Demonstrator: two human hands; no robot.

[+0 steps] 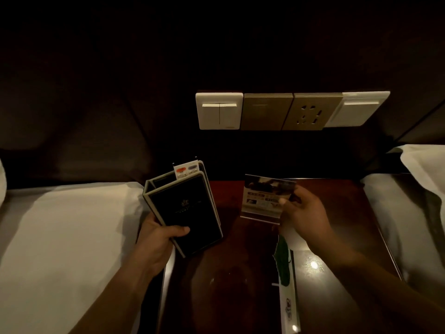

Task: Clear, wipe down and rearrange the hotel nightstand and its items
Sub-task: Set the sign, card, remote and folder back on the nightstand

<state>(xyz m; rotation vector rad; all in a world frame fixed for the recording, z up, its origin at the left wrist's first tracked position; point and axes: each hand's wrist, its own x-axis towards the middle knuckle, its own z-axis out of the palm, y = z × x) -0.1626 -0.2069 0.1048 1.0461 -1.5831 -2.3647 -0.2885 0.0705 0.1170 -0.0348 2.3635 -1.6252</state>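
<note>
My left hand [160, 239] grips a black box-shaped holder [190, 208] with pale edges, lifted over the left side of the dark glossy nightstand [231, 285]. A remote control [186, 170] with an orange and a grey button sticks out of the holder's top. My right hand [304, 216] holds a clear acrylic sign stand [263, 198] with a printed card in it, tilted, its base just above the nightstand top. A green and white leaflet [285, 268] lies on the nightstand below my right hand.
White beds flank the nightstand, the left bed [60, 237] and the right bed [409, 208]. On the dark wall behind sit a white double switch [219, 110], a gold switch and socket [309, 111], and another white switch [358, 108].
</note>
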